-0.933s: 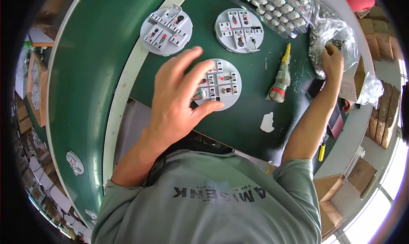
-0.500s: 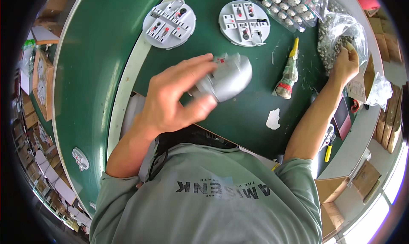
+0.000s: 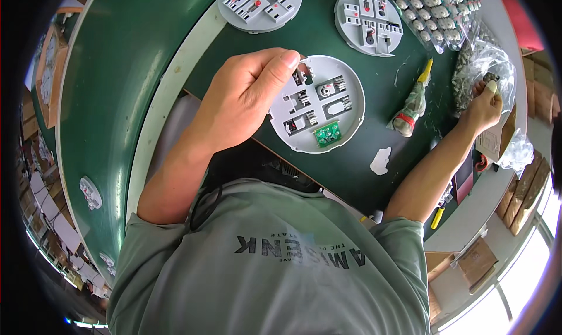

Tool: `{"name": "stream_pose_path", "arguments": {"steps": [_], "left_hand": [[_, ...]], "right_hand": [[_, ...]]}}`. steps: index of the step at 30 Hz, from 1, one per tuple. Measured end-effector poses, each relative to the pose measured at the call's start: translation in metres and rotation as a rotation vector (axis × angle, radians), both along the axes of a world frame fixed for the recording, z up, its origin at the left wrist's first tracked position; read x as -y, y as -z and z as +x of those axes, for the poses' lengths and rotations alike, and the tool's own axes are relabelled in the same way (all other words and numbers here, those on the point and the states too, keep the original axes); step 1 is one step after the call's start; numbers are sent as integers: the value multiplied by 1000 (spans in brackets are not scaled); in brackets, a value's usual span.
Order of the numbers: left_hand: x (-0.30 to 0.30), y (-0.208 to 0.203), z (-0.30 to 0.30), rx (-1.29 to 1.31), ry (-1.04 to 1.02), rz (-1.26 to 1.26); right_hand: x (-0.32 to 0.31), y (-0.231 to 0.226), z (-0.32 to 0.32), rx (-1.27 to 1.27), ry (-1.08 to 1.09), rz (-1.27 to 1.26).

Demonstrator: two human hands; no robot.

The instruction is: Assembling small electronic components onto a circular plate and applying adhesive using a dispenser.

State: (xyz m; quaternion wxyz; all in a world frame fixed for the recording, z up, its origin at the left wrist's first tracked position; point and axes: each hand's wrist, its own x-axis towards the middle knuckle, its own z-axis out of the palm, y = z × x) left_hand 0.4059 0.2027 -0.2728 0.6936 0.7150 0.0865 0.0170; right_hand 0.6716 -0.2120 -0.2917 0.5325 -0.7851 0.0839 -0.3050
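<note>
My left hand (image 3: pixel 249 95) grips a round light-grey plastic housing (image 3: pixel 353 115) by its left edge, thumb on top. The open inner side faces up, showing metal contact clips and a small green circuit board (image 3: pixel 328 134) near the lower rim. My right hand (image 3: pixel 485 107) reaches to a clear plastic bag (image 3: pixel 496 60) of small metal parts (image 3: pixel 463 71) at the right. Its thumb and fingers are pinched together at the bag's contents; what lies between them is too small to make out.
Two more round grey housings, one at upper left (image 3: pixel 260 19) and one at upper middle (image 3: pixel 369 39), lie on the green table (image 3: pixel 345 177). Nearby are a tray of small round parts (image 3: pixel 436 10), a yellow-tipped wrapped bottle (image 3: pixel 413 107) and a white scrap (image 3: pixel 380 161). A green belt-like surface (image 3: pixel 117 101) runs along the left.
The housing in my left hand has turned from its smooth outer side to its open inner side facing up. My right hand remains at the bag. The whole view has shifted slightly.
</note>
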Motion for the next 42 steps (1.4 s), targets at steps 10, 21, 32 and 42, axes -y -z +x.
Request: {"name": "stream_pose_path", "arguments": {"steps": [10, 21, 32, 42], "left_hand": [[-11, -3, -1, -47, 136, 81], [-6, 2, -3, 45, 58, -4], [-11, -1, -3, 64, 104, -6], [-40, -24, -13, 245, -20, 294]], "right_hand": [[7, 4, 1, 27, -83, -92], [-2, 1, -6, 102, -32, 50], [3, 2, -6, 109, -96, 68], [0, 13, -7, 110, -4, 31]]}}
